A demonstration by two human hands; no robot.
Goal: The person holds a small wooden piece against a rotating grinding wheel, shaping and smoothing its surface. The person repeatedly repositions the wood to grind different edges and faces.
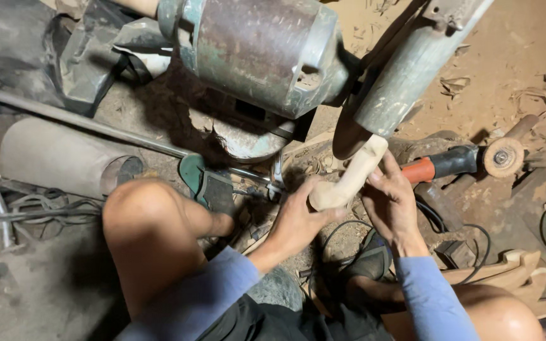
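Seated on a dusty workshop floor, a person grips a pale wood piece [349,180] with left hand [298,218] and right hand [390,202], pressing its upper end against the disc [349,136] of a motor [254,50], mid-shaping; steady pressure seems needed.

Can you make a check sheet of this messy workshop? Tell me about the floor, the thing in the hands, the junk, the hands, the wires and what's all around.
Surface: dirt floor strewn with sawdust and wood shavings.
Job's things: pale carved wood piece, its upper end against the dark sanding disc of the green motor.
Clutter: angle grinder with orange grip, carved wood pieces at lower right, grey cylinder at left.
Hands: left hand grips the lower end of the wood; right hand holds its middle.
Cables: black cord loops between the legs; tangled wires at left.
Surroundings: person sits low, bare knees up, blue sleeves.
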